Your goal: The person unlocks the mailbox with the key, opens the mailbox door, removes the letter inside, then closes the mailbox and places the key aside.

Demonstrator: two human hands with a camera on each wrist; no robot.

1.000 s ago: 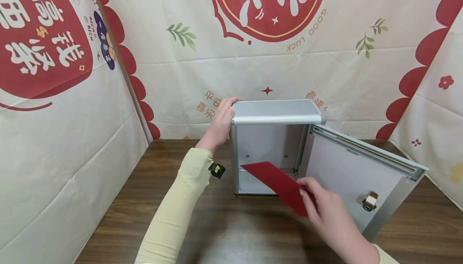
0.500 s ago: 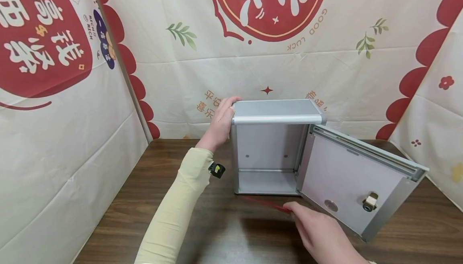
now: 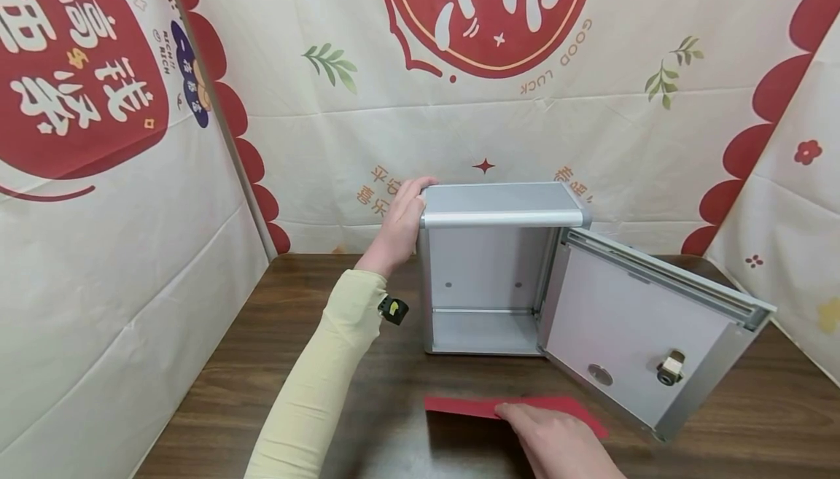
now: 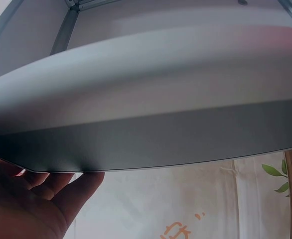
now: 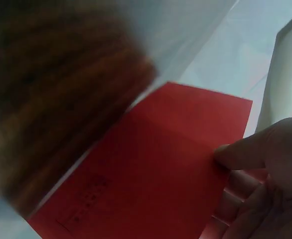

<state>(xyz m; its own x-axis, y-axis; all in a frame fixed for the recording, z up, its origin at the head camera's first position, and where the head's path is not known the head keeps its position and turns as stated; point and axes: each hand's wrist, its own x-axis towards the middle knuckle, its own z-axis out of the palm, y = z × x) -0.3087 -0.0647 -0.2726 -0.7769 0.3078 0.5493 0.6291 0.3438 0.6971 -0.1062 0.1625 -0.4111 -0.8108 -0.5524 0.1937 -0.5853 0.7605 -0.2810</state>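
A silver-grey metal box point(image 3: 505, 198), its hinged door point(image 3: 630, 326) swung wide to the right, stands on the wooden table. Pale inner walls show, and the inside holds nothing visible. My left hand point(image 3: 396, 227) grips the upper left side of the box, fingers bent round its rear edge; the left wrist view shows those fingertips point(image 4: 88, 184) against the edge. In front of the box, low over the table, my right hand point(image 3: 558, 435) holds a flat red paper envelope point(image 3: 459, 406). From the right wrist, the thumb point(image 5: 235, 154) lies on the envelope's face and the fingers are behind it.
The door carries a cam lock point(image 3: 671, 367) and reaches forward on the right, near the right hand. A printed cloth point(image 3: 367, 129) hangs behind the box, with further cloth point(image 3: 131, 282) along the left. Brown wooden table point(image 3: 262, 362) extends on both sides.
My right hand has drawn the red envelope down and back from before the box opening, turning it nearly flat, then crosswise over the table. The left hand, box and door have stayed put.
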